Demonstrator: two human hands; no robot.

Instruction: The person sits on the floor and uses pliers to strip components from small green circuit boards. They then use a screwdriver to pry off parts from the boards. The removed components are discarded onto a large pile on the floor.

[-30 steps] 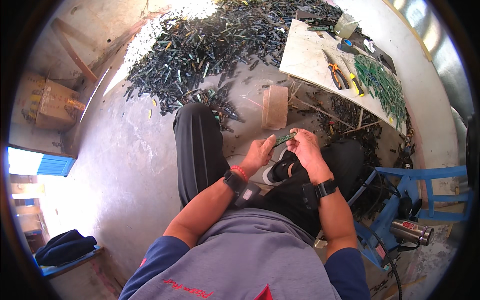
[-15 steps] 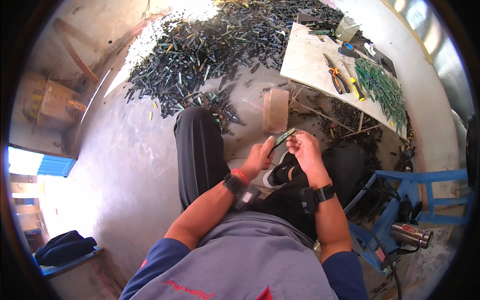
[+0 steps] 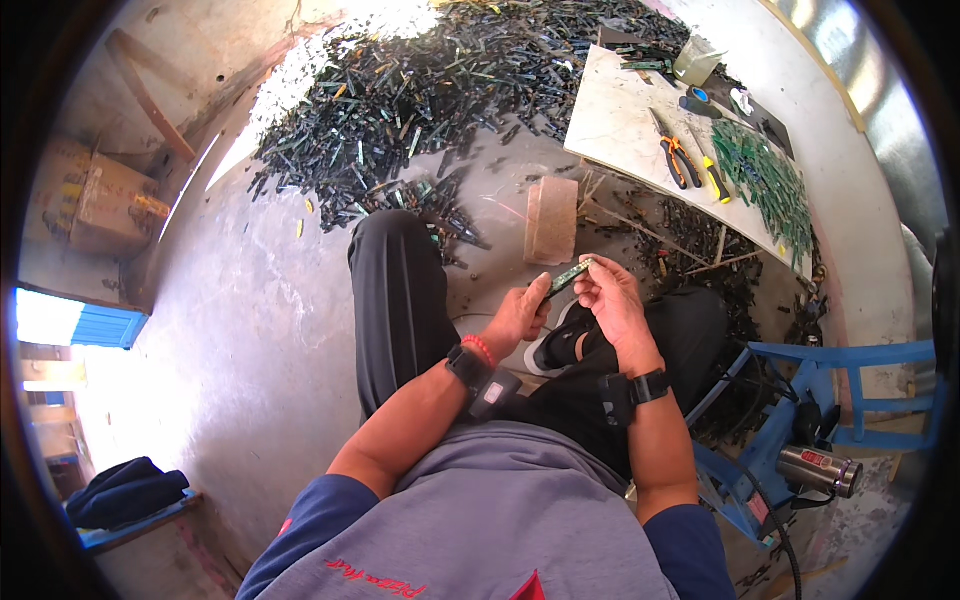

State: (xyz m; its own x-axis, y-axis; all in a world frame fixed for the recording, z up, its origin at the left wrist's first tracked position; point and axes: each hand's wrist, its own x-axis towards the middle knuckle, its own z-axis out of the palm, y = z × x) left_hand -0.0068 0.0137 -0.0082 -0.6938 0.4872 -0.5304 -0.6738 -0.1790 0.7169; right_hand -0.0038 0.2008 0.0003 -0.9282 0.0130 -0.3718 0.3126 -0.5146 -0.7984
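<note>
While the left hand (image 3: 517,312) clasps a narrow green circuit-board-like strip (image 3: 571,276) at five o'clock from a brown brick-like block (image 3: 551,222), the right hand (image 3: 612,298) narrows at the strip's far tip, its grip unclear; firm left pressure should steady it.

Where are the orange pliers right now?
In the head view, the pliers lie on the white table at upper right, just left of the yellow-handled tool.
</note>
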